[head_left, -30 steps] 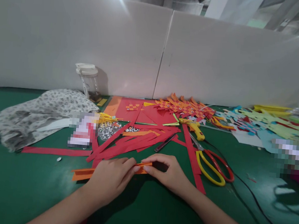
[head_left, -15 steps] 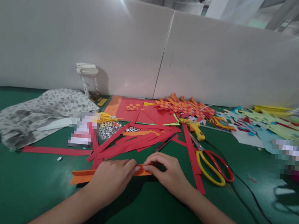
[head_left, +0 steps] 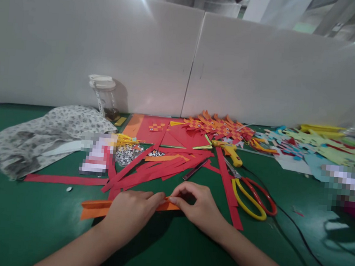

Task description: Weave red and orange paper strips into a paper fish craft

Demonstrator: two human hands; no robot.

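An orange paper strip [head_left: 96,209], creased lengthwise, runs across in front of me just above the green table. My left hand [head_left: 136,212] is closed over its middle, thumb and fingers near the crease. Close beside it, my right hand [head_left: 194,200] pinches the strip's right part between thumb and index finger. The strip's right end is hidden behind the right hand. Beyond the hands lies a heap of red paper strips [head_left: 152,172], with a craft knife [head_left: 194,169] at its right side. Red and yellow handled scissors [head_left: 249,195] rest right of my right hand.
A yellow glue gun [head_left: 230,151] with a black cord lies behind the scissors. Woven orange-red paper fish [head_left: 218,126] are piled by the white partition [head_left: 248,69]. Left are a patterned cloth [head_left: 53,134], a clear bottle [head_left: 103,97] and a bag of googly eyes [head_left: 128,155].
Both hands stay on the orange strip. My left fingers have shifted slightly along the crease, and the strip's left end sits a little further left. The view has moved slightly.
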